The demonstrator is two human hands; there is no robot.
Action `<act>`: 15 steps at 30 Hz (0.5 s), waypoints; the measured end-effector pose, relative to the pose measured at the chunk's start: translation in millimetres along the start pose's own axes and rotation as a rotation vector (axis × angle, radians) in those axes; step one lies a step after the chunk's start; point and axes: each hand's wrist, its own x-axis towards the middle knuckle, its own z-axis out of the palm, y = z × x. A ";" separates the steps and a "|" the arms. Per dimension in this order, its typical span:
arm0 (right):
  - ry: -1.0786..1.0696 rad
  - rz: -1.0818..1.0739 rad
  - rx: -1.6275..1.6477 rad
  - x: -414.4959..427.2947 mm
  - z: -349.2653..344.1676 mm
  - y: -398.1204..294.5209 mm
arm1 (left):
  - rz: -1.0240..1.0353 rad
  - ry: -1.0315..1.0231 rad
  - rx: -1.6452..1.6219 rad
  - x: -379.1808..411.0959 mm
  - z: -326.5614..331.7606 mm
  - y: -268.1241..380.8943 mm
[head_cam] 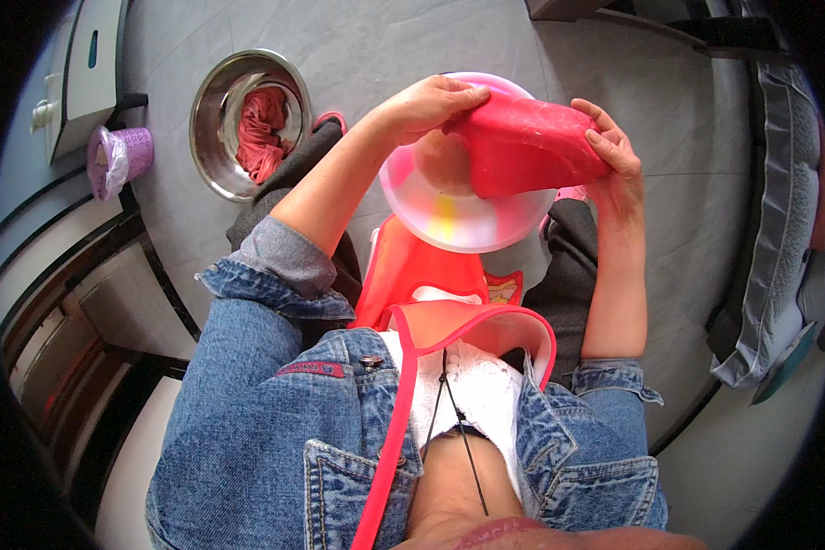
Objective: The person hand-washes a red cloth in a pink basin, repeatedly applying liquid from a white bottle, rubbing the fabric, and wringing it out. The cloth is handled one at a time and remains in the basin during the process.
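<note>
A wet red cloth (pixel 533 148) is stretched between my two hands above a translucent plastic basin with pink and yellow patches (pixel 447 230). My left hand (pixel 440 103) pinches its upper left edge between thumb and fingers. At the cloth's right end, my right hand (pixel 615 151) grips it with the thumb in front. Cloudy liquid shows in the basin left of the cloth; the cloth hides the basin's right part. The basin stands between my legs, beyond the red apron (pixel 426 265) that I wear.
On the grey tiled floor at the left stands a steel bowl (pixel 203 137) holding crumpled red fabric (pixel 261 130). A small purple bin with a plastic liner (pixel 137 152) is beside a white cabinet (pixel 93 75). Grey padded fabric (pixel 777 227) hangs at the right.
</note>
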 end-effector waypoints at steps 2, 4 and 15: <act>0.053 0.022 -0.008 -2.3 -0.9 -1.7 | -0.001 0.086 -0.087 0.4 7.8 1.5; 0.085 0.040 -0.009 -1.8 -2.8 -2.2 | 0.046 0.121 -0.311 3.7 13.8 -4.4; 0.165 0.017 -0.073 5.2 -3.7 -0.1 | -0.075 0.090 -0.501 4.3 41.7 0.6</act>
